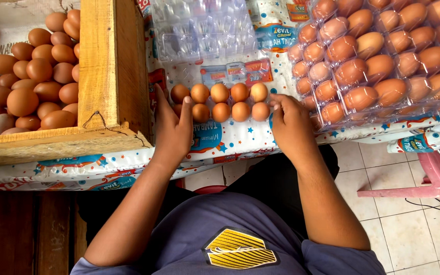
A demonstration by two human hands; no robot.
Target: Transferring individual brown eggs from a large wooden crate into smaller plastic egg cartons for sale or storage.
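Observation:
A clear plastic egg tray [225, 103] lies on the patterned table cover, filled with two rows of brown eggs. My left hand [173, 128] rests at the tray's left end, fingers spread and touching the leftmost eggs. At the tray's right end is my right hand [290, 121], fingers curled against the edge beside the last egg. Neither hand lifts anything.
A wooden crate [103, 66] with several loose brown eggs [31, 81] stands at the left. Stacked closed clear packs of eggs [378, 61] fill the right. Empty clear trays [199, 30] lie behind. A pink plastic stool [434, 173] stands on the tiled floor at right.

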